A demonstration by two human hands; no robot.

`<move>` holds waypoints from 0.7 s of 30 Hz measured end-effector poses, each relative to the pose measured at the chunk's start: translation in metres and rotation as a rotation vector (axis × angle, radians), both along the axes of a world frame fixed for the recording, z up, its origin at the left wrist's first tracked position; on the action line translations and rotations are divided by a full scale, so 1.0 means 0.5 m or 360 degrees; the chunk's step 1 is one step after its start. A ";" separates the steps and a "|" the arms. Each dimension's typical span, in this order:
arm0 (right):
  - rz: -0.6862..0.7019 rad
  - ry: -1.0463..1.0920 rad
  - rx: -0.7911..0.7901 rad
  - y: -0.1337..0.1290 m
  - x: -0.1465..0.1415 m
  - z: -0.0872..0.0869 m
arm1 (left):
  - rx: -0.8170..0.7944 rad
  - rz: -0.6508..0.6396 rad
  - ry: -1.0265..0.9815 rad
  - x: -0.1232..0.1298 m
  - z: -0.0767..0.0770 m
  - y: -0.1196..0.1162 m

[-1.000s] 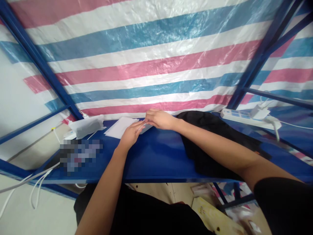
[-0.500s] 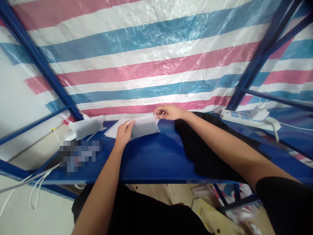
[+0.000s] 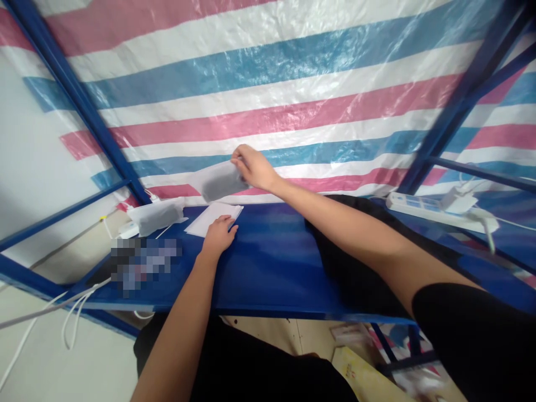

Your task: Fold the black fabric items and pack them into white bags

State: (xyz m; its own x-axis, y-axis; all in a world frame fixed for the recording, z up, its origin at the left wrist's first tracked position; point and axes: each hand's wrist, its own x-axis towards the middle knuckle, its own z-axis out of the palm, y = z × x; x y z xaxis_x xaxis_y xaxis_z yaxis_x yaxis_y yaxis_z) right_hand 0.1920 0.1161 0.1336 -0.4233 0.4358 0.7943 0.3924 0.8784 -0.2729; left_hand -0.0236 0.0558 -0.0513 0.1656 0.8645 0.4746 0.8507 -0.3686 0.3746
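Note:
My right hand (image 3: 254, 168) is raised above the back of the blue shelf and pinches the upper right edge of a translucent white plastic pouch (image 3: 218, 183). Something dark grey and flat shows through the pouch; its kind I cannot tell. My left hand (image 3: 220, 235) lies on the right part of a thin stack of white sheets or flat bags (image 3: 208, 219), fingers stretched out. A similar pouch with grey content (image 3: 159, 218) stands on the shelf to the left, apart from both hands.
A black cloth (image 3: 335, 245) covers part of the blue shelf (image 3: 272, 268) under my right forearm. A white power strip (image 3: 438, 211) with plugs lies at the right. White cables (image 3: 75, 318) hang at the left, near a blurred-out patch. Striped plastic sheeting (image 3: 268, 117) backs the shelf.
The pouch has risen off the white stack and moved up and left in my right hand. My left hand has let go of it and now rests on the stack.

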 end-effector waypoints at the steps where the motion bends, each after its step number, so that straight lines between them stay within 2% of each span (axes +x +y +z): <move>1: 0.0064 0.0061 -0.0080 0.010 -0.038 -0.004 | 0.0039 -0.0034 0.0017 -0.002 -0.003 0.002; 4: 0.0243 0.0157 -0.0424 0.035 -0.158 -0.037 | 0.0066 -0.0128 0.0054 -0.003 -0.003 0.004; 7: 0.0367 0.0095 -0.0882 0.045 -0.273 -0.089 | 0.0019 -0.0227 0.0088 0.001 0.002 0.002; 11: 0.0367 -0.0047 -0.1044 0.037 -0.379 -0.153 | 0.0027 -0.0357 -0.0021 0.007 0.004 -0.003; 15: 0.0284 -0.0218 -0.1046 0.035 -0.423 -0.176 | 0.0039 -0.0414 -0.0223 0.008 0.004 -0.019; 18: 0.0177 -0.0258 -0.0958 0.040 -0.430 -0.168 | -0.0023 -0.0419 -0.0300 0.008 0.007 -0.027; 21: 0.0078 -0.0316 -0.0838 0.034 -0.416 -0.155 | 0.0045 -0.0484 -0.0257 0.009 0.012 -0.023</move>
